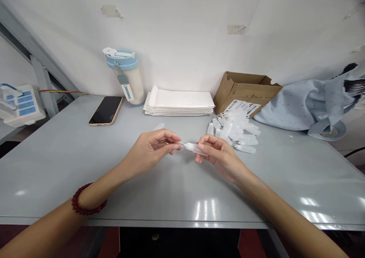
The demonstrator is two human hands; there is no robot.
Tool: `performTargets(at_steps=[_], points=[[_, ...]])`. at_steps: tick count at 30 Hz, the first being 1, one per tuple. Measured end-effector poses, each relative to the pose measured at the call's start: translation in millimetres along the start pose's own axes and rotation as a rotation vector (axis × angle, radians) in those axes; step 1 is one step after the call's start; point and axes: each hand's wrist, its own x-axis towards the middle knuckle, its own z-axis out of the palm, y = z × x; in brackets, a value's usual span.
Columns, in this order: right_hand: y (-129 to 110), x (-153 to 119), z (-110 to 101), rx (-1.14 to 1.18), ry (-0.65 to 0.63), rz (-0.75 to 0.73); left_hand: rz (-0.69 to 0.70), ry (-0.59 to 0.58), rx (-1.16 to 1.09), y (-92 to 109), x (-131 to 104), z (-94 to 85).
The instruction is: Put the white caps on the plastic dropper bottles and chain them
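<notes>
My right hand point(218, 153) is closed on a small translucent white bottle point(194, 148), its white tip pointing left. Thumb and fingertips of my left hand point(156, 146) pinch a thin dark wire or pin point(181, 144) that meets the bottle's tip. Both hands are above the middle of the grey table point(159, 197). Just right of my right hand lies a loose pile of similar white bottles point(238, 130). Another whitish piece point(159, 126) lies behind my left hand, partly hidden by it.
Along the wall stand a blue-lidded cup point(132, 81), a stack of white envelopes point(181, 102) and an open cardboard box point(245, 92). A phone point(106, 110) lies at the left. A light blue fabric bag point(299, 104) rests at the right; a power strip point(24, 105) is at the far left.
</notes>
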Motion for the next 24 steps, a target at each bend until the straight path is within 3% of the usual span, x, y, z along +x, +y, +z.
performTargets(at_steps=[24], points=[[-1.7, 0.1, -1.8, -0.035, 0.050, 0.023, 0.019, -0.005, 0.016, 0.9, -0.3, 0.0]])
